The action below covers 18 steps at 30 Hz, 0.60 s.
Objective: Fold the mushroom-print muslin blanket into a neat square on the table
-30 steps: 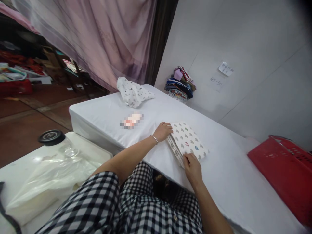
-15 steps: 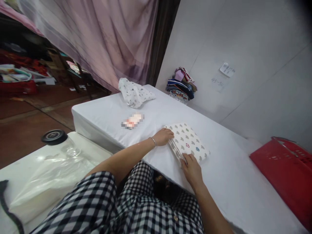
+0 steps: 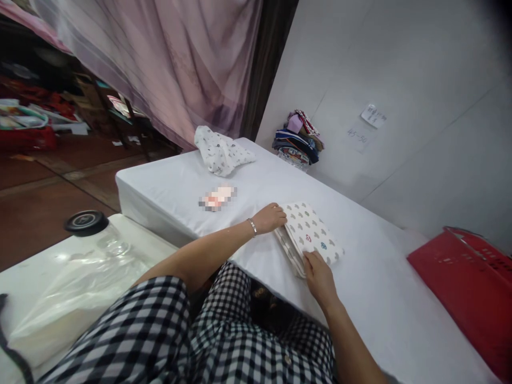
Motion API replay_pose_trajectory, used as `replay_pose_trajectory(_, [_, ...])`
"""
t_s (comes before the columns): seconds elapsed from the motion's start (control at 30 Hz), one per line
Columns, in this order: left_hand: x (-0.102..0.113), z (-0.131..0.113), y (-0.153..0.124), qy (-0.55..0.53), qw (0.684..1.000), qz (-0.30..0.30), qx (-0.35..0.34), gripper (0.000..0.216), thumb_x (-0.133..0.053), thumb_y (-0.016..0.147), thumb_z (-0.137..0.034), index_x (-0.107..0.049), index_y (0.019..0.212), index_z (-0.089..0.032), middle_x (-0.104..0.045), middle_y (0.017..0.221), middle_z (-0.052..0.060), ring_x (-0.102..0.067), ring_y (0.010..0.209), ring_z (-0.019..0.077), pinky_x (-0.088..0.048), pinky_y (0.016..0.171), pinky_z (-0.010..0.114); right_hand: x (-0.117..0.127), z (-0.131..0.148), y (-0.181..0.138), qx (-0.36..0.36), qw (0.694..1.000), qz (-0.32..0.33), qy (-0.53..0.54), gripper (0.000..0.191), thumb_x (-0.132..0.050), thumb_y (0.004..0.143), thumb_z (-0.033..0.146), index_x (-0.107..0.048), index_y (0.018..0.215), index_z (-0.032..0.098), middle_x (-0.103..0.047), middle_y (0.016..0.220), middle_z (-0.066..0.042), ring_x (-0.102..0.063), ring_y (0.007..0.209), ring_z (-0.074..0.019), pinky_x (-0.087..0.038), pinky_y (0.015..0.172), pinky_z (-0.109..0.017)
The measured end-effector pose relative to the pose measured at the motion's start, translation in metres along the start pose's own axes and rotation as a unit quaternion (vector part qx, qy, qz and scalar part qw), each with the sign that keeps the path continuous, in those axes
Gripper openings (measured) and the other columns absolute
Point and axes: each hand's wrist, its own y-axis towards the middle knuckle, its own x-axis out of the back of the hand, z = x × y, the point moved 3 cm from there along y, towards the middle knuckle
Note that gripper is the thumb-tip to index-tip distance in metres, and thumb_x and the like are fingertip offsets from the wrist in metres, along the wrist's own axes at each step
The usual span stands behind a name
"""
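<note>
A folded white cloth (image 3: 310,226) printed with small grey shapes and a few coloured ones lies on the white-covered table (image 3: 400,298). My left hand (image 3: 272,218), with a bracelet at the wrist, is closed on the cloth's far-left corner. Its near corner is pinched in my right hand (image 3: 319,274). Along the edge between the two hands the folded layers show, with the upper one slightly raised from those below. A second white cloth (image 3: 220,152) with small prints lies crumpled at the table's far-left end.
A blurred-out flat object (image 3: 218,197) lies left of my left hand. Folded clothes (image 3: 298,138) are stacked by the wall. A red basket (image 3: 460,288) stands at the right. On a white surface at left are a black-lidded jar (image 3: 86,223) and a clear plastic bag (image 3: 80,298).
The upper layer of the folded cloth has lifted a little, and the lower layers show more at its left edge. Both hands have shifted slightly to the right with it.
</note>
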Motion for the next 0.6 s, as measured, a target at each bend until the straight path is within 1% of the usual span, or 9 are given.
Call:
replay_pose_trajectory(0.07, [-0.001,0.000,-0.006,-0.011,1.000,0.002,-0.005,0.025,-0.036,0.088,-0.018,-0.060,0.084,-0.021,-0.063,0.089,0.005,-0.049,0.088,0.0158,-0.028,0.086,0.033,-0.003,0.004,-0.001,0.005,1.000,0.016,-0.025,0.030,-0.032,0.089,0.026,-0.059,0.102,0.020,-0.059,0.094,-0.005,-0.055,0.088,-0.0160,-0.043,0.076,-0.027])
replay_pose_trajectory(0.17, [-0.009,0.000,-0.014,-0.038,0.999,0.010,0.003,0.025,-0.037,0.088,-0.019,-0.061,0.083,-0.021,-0.063,0.089,0.005,-0.049,0.087,0.0155,-0.030,0.084,0.032,-0.008,0.009,-0.002,0.004,0.997,0.037,-0.061,0.029,-0.033,0.089,0.024,-0.059,0.100,0.021,-0.059,0.092,-0.005,-0.055,0.087,-0.0157,-0.043,0.075,-0.027])
replay_pose_trajectory(0.27, [-0.014,-0.001,-0.017,-0.044,0.999,0.008,0.018,0.024,-0.038,0.087,-0.018,-0.061,0.084,-0.020,-0.062,0.093,0.005,-0.049,0.090,0.0156,-0.030,0.084,0.032,-0.010,0.011,-0.002,-0.008,0.997,0.035,-0.075,0.028,-0.035,0.089,0.027,-0.058,0.102,0.020,-0.059,0.094,-0.006,-0.055,0.088,-0.0160,-0.042,0.074,-0.027])
replay_pose_trajectory(0.4, [-0.011,-0.002,-0.017,-0.041,0.999,0.018,0.012,0.017,-0.044,0.085,-0.020,-0.060,0.090,-0.021,-0.062,0.097,0.004,-0.049,0.094,0.0168,-0.031,0.081,0.031,-0.009,0.012,-0.003,-0.015,0.996,0.034,-0.085,0.026,-0.042,0.086,0.032,-0.057,0.104,0.021,-0.058,0.097,-0.006,-0.054,0.091,-0.0181,-0.043,0.073,-0.028])
replay_pose_trajectory(0.53, [-0.006,0.000,-0.015,-0.057,0.998,0.028,0.000,0.018,-0.052,0.081,-0.024,-0.058,0.098,-0.022,-0.061,0.099,0.005,-0.049,0.095,0.0176,-0.031,0.081,0.031,-0.009,0.009,-0.002,-0.010,0.997,0.013,-0.077,0.025,-0.041,0.086,0.029,-0.058,0.102,0.021,-0.058,0.095,-0.006,-0.055,0.088,-0.0171,-0.043,0.073,-0.028])
replay_pose_trajectory(0.6, [-0.007,0.000,-0.014,-0.060,0.998,0.033,-0.008,0.021,-0.055,0.078,-0.025,-0.058,0.099,-0.023,-0.060,0.100,0.004,-0.049,0.095,0.0178,-0.030,0.081,0.031,-0.010,0.007,-0.001,-0.007,0.997,0.016,-0.079,0.025,-0.039,0.087,0.028,-0.059,0.101,0.020,-0.058,0.093,-0.005,-0.055,0.086,-0.0165,-0.043,0.072,-0.027])
